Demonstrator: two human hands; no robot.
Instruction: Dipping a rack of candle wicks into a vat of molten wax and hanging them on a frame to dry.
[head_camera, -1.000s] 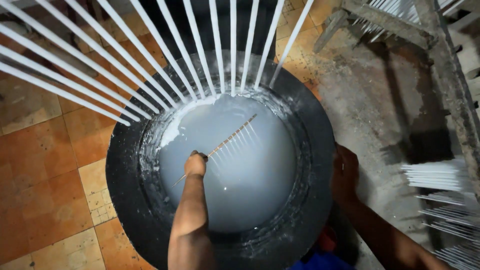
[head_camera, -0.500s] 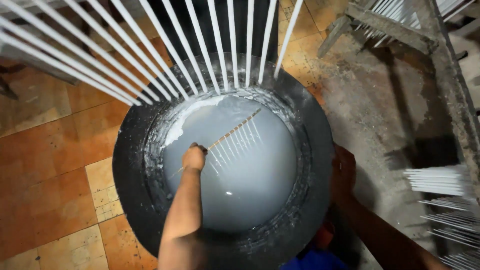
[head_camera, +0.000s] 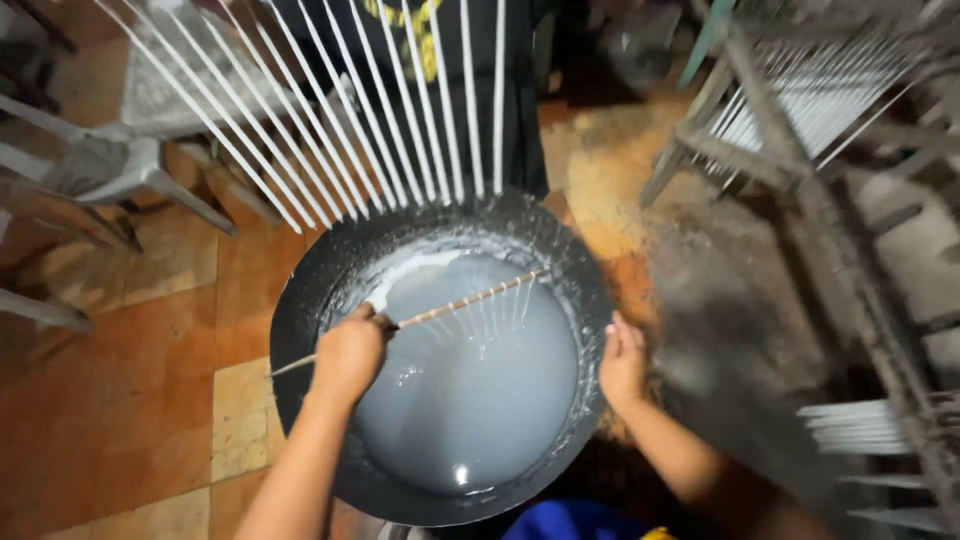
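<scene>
Head view: my left hand (head_camera: 347, 355) is closed around a thin stick (head_camera: 470, 300) of hanging wicks, dipping them in grey liquid in the black basin (head_camera: 300, 300). Right hand (head_camera: 622, 362) grips the rim. Lifting likely calls for a level, steady raise.

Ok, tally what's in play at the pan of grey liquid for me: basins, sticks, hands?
black basin: 1
thin stick: 1
hands: 2, left hand in a closed grip on the thin stick, right hand at the black basin's rim
Total: 4
</scene>
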